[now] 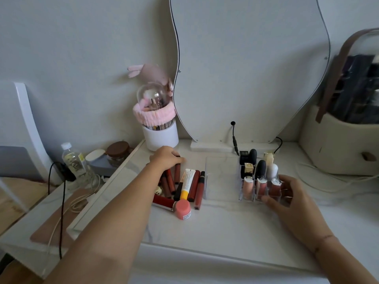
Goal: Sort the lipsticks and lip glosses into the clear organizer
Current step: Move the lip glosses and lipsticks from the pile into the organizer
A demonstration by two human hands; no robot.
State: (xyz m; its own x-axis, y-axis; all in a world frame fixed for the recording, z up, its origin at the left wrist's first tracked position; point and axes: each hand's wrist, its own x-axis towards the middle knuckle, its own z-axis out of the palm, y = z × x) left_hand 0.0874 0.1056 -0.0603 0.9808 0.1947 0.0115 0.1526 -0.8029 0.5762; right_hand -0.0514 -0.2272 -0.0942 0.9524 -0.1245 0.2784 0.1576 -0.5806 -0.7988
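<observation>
A pile of dark red lip gloss tubes (194,187) lies left of centre on the marble top, together with a white-and-orange tube (187,180) and a red tube with a pink cap (183,210). My left hand (165,158) reaches over the far end of the pile, fingers curled round the top of one dark red gloss (177,171). The clear organizer (221,177) stands to the right; three pinkish glosses (261,187) fill its front row, and black lipsticks (260,166) and a gold one (248,168) stand behind. My right hand (287,197) grips its front right corner.
A white brush cup (161,138) with a pink band stands behind the pile, beside a wavy mirror (246,68) with a black cable (234,140). A beige bag (338,144) sits at the far right. A water bottle (73,160), a jar (118,152) and cords lie left.
</observation>
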